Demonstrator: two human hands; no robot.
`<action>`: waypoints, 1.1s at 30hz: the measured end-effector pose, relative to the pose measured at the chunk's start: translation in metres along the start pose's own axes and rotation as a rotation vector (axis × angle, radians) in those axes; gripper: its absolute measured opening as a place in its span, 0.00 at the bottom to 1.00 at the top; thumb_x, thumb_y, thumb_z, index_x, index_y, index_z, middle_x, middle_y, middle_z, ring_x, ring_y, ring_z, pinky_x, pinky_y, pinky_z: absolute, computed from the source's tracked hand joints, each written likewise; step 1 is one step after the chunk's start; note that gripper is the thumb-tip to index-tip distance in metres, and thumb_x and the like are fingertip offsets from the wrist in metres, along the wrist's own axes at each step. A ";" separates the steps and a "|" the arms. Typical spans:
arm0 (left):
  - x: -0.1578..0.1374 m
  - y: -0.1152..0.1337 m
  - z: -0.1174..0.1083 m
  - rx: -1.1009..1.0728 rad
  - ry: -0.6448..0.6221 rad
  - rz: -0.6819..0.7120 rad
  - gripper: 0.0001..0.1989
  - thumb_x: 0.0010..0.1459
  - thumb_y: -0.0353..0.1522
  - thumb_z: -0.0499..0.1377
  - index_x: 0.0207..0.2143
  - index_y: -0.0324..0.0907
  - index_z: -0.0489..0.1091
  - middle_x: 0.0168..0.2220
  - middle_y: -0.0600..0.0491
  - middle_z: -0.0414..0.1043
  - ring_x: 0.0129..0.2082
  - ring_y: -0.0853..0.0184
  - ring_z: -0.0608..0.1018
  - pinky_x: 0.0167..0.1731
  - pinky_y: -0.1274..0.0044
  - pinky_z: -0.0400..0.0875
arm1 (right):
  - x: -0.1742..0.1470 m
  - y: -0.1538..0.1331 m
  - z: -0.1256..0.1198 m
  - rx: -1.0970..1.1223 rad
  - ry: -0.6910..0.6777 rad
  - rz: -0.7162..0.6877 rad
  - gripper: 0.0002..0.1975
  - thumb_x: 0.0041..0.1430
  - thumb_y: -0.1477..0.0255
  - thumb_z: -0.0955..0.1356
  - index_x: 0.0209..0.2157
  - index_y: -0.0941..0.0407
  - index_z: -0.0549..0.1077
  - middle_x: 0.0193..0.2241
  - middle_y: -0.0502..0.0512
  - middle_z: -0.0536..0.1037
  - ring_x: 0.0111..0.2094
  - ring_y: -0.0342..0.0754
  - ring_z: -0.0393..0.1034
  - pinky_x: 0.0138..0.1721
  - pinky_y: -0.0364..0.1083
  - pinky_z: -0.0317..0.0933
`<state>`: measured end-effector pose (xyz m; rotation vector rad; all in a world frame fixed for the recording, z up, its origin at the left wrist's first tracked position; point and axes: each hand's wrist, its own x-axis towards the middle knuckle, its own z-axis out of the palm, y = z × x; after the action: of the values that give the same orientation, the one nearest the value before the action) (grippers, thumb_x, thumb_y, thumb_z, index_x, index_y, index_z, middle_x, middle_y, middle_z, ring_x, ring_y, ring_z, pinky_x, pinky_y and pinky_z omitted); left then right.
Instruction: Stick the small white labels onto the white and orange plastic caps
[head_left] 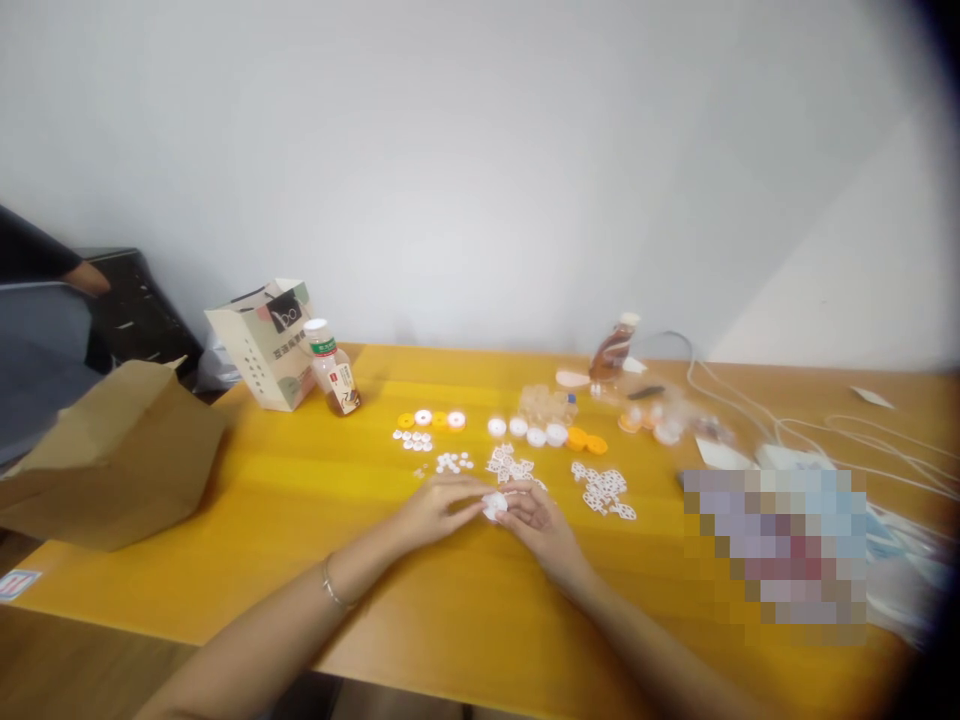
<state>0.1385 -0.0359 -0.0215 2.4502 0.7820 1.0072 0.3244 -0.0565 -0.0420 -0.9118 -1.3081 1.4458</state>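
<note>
A small white round disc [495, 506] is held between both hands above the near middle of the table. My left hand [441, 512] pinches its left edge with thumb and fingers. On its right edge, the fingers of my right hand [546, 532] are closed too. Just beyond lies a heap of flat white cut-out pieces [510, 464], and a second heap of perforated white pieces [602, 488] is to the right. Tiny white discs [453, 462] lie past my left hand, close to rows of small white round parts [415, 440].
White caps [535, 436], orange caps [585, 440] and clear plastic pieces [546, 404] lie farther back. A labelled bottle [334, 372] and paper bag [266, 350] stand left, near an open cardboard box [120, 455]. Another bottle [613, 350] and white cables [750, 405] are right. Someone's arm [45, 250] shows far left.
</note>
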 end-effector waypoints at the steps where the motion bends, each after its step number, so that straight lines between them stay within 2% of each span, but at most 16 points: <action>1: 0.000 0.000 0.000 -0.006 0.008 -0.031 0.12 0.56 0.31 0.52 0.43 0.40 0.67 0.37 0.50 0.73 0.36 0.70 0.74 0.39 0.78 0.68 | 0.000 0.001 0.000 -0.005 -0.005 -0.001 0.16 0.43 0.65 0.71 0.35 0.53 0.66 0.28 0.50 0.75 0.33 0.47 0.71 0.40 0.49 0.64; 4: -0.001 0.001 -0.001 -0.032 0.005 -0.083 0.12 0.57 0.32 0.52 0.42 0.40 0.68 0.38 0.50 0.73 0.37 0.69 0.74 0.40 0.77 0.68 | 0.001 0.002 -0.001 -0.012 -0.008 -0.015 0.14 0.44 0.68 0.71 0.35 0.53 0.68 0.30 0.51 0.76 0.34 0.47 0.70 0.40 0.48 0.63; 15: -0.004 -0.002 0.000 -0.027 -0.038 0.040 0.14 0.58 0.30 0.50 0.45 0.42 0.67 0.42 0.49 0.70 0.40 0.69 0.73 0.42 0.76 0.67 | 0.000 -0.002 -0.001 0.007 0.000 -0.012 0.14 0.42 0.70 0.72 0.34 0.54 0.70 0.30 0.51 0.76 0.34 0.46 0.70 0.40 0.47 0.63; 21: -0.002 0.003 -0.001 -0.049 -0.088 0.016 0.15 0.58 0.30 0.49 0.47 0.43 0.66 0.44 0.48 0.68 0.42 0.68 0.71 0.43 0.76 0.66 | 0.000 -0.004 -0.002 -0.007 0.031 0.018 0.15 0.41 0.67 0.72 0.33 0.54 0.71 0.30 0.53 0.76 0.35 0.49 0.71 0.41 0.49 0.64; 25: -0.001 0.005 0.001 -0.059 -0.070 -0.002 0.15 0.58 0.29 0.49 0.48 0.44 0.65 0.44 0.49 0.68 0.43 0.68 0.71 0.44 0.75 0.66 | 0.000 -0.005 -0.002 0.014 0.011 0.053 0.17 0.40 0.66 0.72 0.35 0.54 0.70 0.30 0.53 0.77 0.33 0.50 0.72 0.40 0.51 0.65; 33: -0.002 0.007 0.003 -0.071 -0.055 -0.018 0.16 0.58 0.30 0.50 0.49 0.43 0.64 0.46 0.48 0.67 0.45 0.66 0.70 0.46 0.73 0.65 | 0.001 0.001 -0.006 0.008 0.003 0.056 0.19 0.40 0.69 0.73 0.37 0.53 0.68 0.33 0.53 0.76 0.35 0.47 0.71 0.43 0.50 0.62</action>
<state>0.1424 -0.0428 -0.0206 2.3956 0.7370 0.9408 0.3293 -0.0538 -0.0442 -0.9514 -1.2824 1.4908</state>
